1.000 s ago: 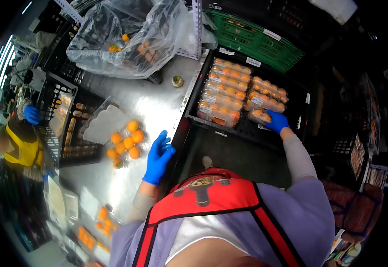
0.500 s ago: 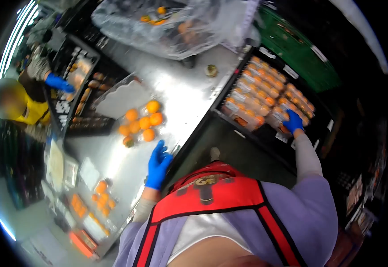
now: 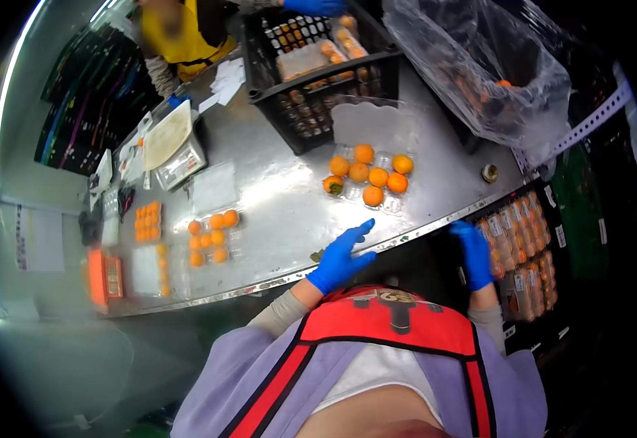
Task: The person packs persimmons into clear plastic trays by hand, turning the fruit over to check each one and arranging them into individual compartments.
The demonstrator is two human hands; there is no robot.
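My left hand [image 3: 340, 259], in a blue glove, hangs at the table's front edge with its fingers spread and nothing in them. Just beyond it, an open clear clamshell pack [image 3: 406, 201] holds several round orange fruits [image 3: 378, 177]. One fruit [image 3: 333, 184] shows a green leafy calyx, like a persimmon. My right hand [image 3: 473, 252], also gloved in blue, is over the left side of the black crate [image 3: 505, 332]. Its fingers reach forward and I see nothing held. Filled clear packs [image 3: 519, 233] lie in rows in that crate.
Another black crate [image 3: 318, 80] with packs stands on the metal table [image 3: 282, 204]. Across it is a person in yellow [image 3: 187, 36]. More fruit packs [image 3: 212, 237], a scale [image 3: 180, 160] and an orange device [image 3: 105, 277] sit left. A plastic-lined bin [image 3: 479, 80] stands back right.
My view has swung left along the table. My right hand has come away from the packs in the crate and back toward the table edge. My left hand stays open near the edge.
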